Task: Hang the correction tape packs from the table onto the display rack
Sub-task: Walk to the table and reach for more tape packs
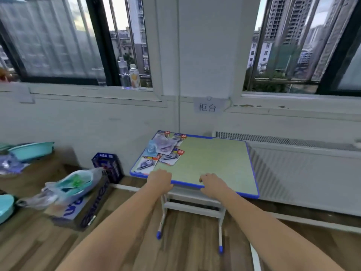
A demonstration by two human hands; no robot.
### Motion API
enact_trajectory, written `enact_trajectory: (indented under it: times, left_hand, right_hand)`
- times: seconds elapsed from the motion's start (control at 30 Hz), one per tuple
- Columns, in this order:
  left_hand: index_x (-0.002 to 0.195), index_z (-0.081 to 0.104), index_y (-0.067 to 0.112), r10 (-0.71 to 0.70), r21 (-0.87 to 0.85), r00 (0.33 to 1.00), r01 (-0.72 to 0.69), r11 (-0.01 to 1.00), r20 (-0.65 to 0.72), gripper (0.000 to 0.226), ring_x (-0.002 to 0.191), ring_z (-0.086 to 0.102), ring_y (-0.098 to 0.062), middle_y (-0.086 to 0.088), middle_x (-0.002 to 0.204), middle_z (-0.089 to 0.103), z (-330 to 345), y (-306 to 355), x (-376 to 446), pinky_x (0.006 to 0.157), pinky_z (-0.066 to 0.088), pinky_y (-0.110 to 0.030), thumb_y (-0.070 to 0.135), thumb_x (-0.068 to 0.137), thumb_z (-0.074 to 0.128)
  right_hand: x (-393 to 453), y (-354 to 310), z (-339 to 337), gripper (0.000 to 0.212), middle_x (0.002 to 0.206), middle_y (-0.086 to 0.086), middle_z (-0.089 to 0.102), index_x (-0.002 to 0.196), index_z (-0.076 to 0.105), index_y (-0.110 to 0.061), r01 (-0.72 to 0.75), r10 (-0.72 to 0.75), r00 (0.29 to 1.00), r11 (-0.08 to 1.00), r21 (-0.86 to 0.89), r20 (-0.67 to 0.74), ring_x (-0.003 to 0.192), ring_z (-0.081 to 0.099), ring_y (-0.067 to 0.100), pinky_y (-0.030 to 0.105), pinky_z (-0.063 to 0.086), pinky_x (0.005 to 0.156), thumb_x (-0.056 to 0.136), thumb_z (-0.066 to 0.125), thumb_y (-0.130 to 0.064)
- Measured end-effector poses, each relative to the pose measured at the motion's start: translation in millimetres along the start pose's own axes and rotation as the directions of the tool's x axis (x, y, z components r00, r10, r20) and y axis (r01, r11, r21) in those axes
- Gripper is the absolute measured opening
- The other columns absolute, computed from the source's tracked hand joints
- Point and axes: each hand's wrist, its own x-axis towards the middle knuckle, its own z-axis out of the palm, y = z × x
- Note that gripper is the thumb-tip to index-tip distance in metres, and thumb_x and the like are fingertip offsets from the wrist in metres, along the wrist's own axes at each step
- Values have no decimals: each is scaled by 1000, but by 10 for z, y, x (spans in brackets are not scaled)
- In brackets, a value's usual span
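The correction tape packs [163, 151] lay in a loose, overlapping pile on the far left part of the tabletop [214, 159], some of them with a red price mark and one or two turned with the clear blister side up. Both hands rested at the near edge of the tabletop and held nothing. The left hand [159, 179] was placed over the blue rim with its fingers bent down around the edge, and the right hand [212, 184] lay on the surface a little to the right, its fingers loosely curved and pointing to the left. The pile was ahead of the hands and to the left; the closest pack [146, 164] was just beyond the left hand, while the right hand was well apart from it across the bare green surface. The closest pack lay with its long side going from near-left to far-right, so its hanging end seemed to point away from the person, though the hole was too small to see. I judged that the left hand was the better one for the first pick. The display rack was not in view, so its direction from here could not be told.
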Motion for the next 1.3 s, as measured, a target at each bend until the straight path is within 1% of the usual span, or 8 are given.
enact_trajectory:
  times: [0.47, 0.73, 0.87, 0.93, 1.03, 1.13, 1.2, 1.3]
  left_hand:
    - [119, 58, 9, -197, -198, 972, 221, 955, 131, 39, 117, 54, -30, -12, 125, 60, 190, -1111, 2112, 93, 43, -34, 36, 100, 38]
    - [118, 58, 5, -206, -344, 945, 287, 894, 255, 39, 113, 56, -27, -12, 124, 59, 273, -1476, 3126, 88, 44, -32, 36, 98, 43]
    - [121, 58, 5, -235, -452, 936, 334, 827, 261, 36, 115, 56, -27, -12, 126, 59, 251, -1629, 3637, 91, 43, -31, 30, 99, 43]
    - [117, 60, 3, -229, -506, 934, 343, 792, 275, 40, 112, 57, -27, -14, 118, 62, 256, -1683, 3845, 90, 43, -30, 35, 100, 43]
    - [99, 62, 6, -207, -546, 928, 352, 760, 309, 33, 105, 58, -26, -6, 79, 55, 301, -1699, 4073, 77, 43, -29, 34, 99, 46]
    - [72, 47, 11, -224, -617, 904, 414, 669, 364, 31, 87, 53, -20, -1, 70, 46, 381, -1692, 4210, 59, 36, -25, 32, 93, 56]
    - [80, 53, 7, -231, -645, 899, 429, 633, 371, 29, 89, 56, -22, -4, 77, 53, 477, -1683, 4262, 55, 36, -23, 32, 86, 65]
    - [118, 53, -4, -244, -667, 893, 445, 598, 377, 58, 105, 60, -29, -19, 114, 60, 587, -1659, 4285, 75, 45, -29, 36, 81, 70]
  right_hand:
    - [2813, -110, -50, 43, 139, 15, 48, 134, 46, -7, -22, -3, 979, 992, 122, 202, 127, 46, 29, 30, 39, 100, 94, 52, -22]
    - [3685, -138, 157, 36, 124, 19, 56, 119, 54, 3, -144, 56, 954, 947, 288, 293, 115, 54, 30, 30, 41, 83, 96, 49, -24]
    - [4049, -140, 218, 24, 78, 11, 54, 77, 53, -12, -272, 153, 944, 861, 430, 291, 79, 56, 27, 28, 34, 60, 92, 57, -30]
    - [4203, -147, 225, 28, 71, 6, 49, 69, 48, -13, -349, 218, 927, 802, 485, 306, 69, 48, 22, 28, 33, 56, 91, 60, -25]
    - [4391, -163, 277, 16, 92, 15, 55, 86, 55, -6, -429, 287, 898, 742, 516, 334, 85, 53, 25, 24, 35, 68, 94, 54, -20]
    - [4537, -192, 418, 25, 87, 14, 53, 100, 64, 8, -502, 341, 864, 639, 583, 371, 80, 49, 21, 27, 36, 67, 90, 57, -14]
    - [4577, -220, 484, 19, 87, 15, 58, 98, 67, 6, -521, 355, 854, 574, 632, 381, 81, 52, 23, 31, 41, 70, 86, 57, -6]
    - [4664, -170, 658, 23, 100, 18, 67, 103, 70, -5, -514, 346, 857, 536, 670, 381, 89, 60, 25, 39, 51, 84, 82, 58, -5]
